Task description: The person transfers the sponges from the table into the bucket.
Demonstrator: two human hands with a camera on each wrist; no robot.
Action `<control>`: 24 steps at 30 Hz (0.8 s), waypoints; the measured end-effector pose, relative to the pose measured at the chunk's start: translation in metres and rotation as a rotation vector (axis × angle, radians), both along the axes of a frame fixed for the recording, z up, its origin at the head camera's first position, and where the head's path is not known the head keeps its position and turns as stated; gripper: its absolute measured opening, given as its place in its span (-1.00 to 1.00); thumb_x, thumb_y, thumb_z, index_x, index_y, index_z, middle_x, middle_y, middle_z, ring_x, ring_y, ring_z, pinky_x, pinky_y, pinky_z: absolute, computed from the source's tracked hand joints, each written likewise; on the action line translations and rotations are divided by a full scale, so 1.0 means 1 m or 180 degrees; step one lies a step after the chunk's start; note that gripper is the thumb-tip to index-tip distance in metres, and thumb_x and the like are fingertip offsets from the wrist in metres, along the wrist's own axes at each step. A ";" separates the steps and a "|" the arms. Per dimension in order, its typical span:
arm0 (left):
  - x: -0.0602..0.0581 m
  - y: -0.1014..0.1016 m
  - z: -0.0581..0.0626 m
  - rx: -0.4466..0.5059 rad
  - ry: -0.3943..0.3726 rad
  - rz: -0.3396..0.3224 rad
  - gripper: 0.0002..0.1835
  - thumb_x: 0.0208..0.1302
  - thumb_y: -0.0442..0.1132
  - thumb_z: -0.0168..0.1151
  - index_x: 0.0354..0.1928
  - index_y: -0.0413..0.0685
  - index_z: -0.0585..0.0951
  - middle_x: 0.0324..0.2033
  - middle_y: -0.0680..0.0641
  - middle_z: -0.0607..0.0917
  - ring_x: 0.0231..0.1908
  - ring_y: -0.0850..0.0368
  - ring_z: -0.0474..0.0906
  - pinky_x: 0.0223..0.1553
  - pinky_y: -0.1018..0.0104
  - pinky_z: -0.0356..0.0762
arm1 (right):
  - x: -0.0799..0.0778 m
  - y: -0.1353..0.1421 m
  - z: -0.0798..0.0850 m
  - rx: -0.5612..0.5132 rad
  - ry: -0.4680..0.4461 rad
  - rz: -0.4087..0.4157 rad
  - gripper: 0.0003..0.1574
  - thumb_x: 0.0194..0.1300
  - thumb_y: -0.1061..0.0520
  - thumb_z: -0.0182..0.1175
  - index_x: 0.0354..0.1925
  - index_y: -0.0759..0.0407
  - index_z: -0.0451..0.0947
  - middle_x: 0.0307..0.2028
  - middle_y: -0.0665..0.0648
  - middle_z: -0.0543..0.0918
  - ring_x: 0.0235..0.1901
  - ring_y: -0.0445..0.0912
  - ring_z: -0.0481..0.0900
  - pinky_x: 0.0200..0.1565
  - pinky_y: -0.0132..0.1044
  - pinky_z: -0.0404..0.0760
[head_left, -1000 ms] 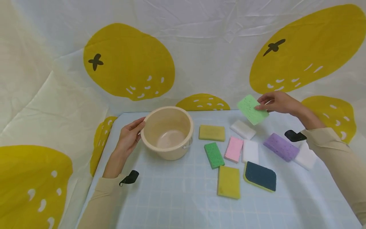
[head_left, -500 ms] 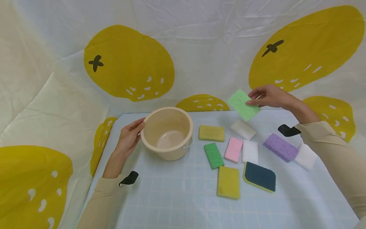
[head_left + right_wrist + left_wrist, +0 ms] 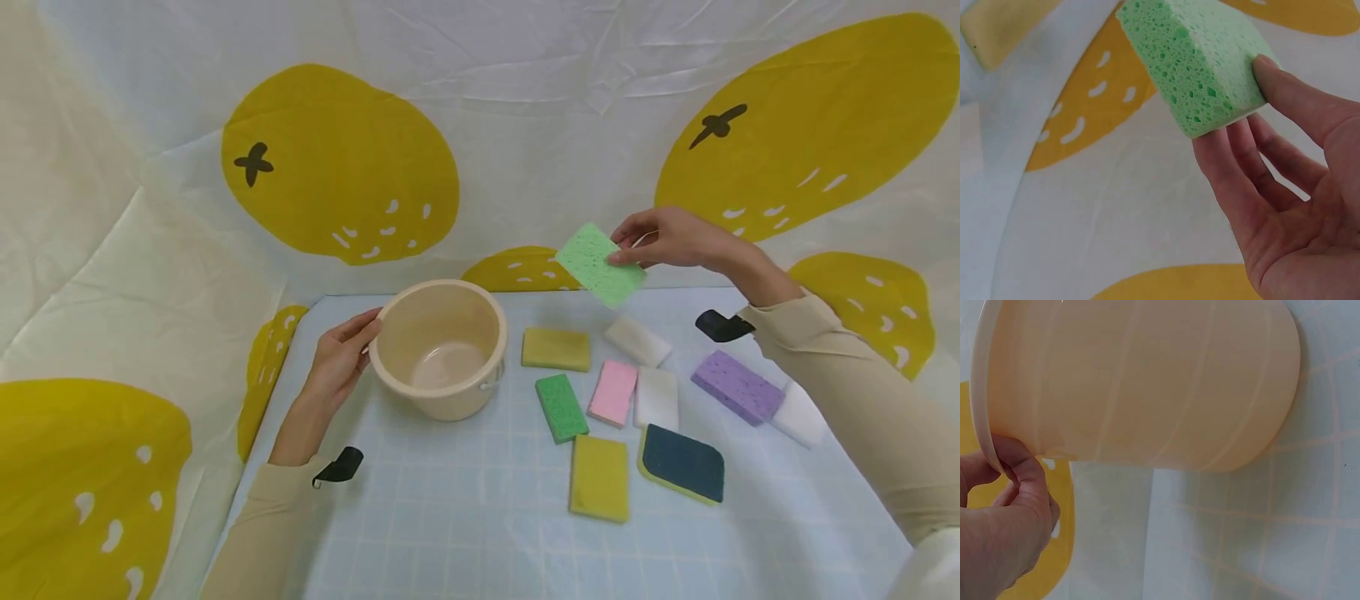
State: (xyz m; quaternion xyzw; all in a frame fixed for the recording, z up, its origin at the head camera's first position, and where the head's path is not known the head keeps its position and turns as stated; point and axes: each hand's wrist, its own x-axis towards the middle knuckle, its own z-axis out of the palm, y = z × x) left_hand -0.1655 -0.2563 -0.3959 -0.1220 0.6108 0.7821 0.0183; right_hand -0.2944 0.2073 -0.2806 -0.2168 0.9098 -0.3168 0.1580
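Observation:
My right hand pinches a light green sponge between thumb and fingers, held up above the back of the table. In the right wrist view the sponge shows its porous side, with the thumb on one face and fingers on the other. My left hand grips the rim of a beige bucket on its left side. The left wrist view has the thumb and fingers pinching that rim, beside the bucket's ribbed wall. Inside, the bucket's floor shows bare.
Right of the bucket lie a tan sponge, a dark green one, a pink one, a yellow one, a blue-faced scouring sponge, a purple one and several white ones. A lemon-print cloth hangs behind.
My right hand has carried the light green sponge left and slightly up, closer to the bucket. The left hand and bucket stay in place.

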 end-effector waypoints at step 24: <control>-0.005 -0.002 0.008 -0.0914 -0.0228 -0.0114 -0.49 0.24 -0.10 0.28 0.21 -0.07 0.50 0.04 -0.04 0.57 -0.13 0.16 0.53 -0.23 0.41 0.61 | -0.003 -0.080 0.005 -0.0369 -0.0119 0.0553 -0.55 0.15 -0.04 0.37 -0.06 0.15 0.57 -0.19 0.16 0.60 -0.19 0.00 0.58 -0.22 -0.20 0.63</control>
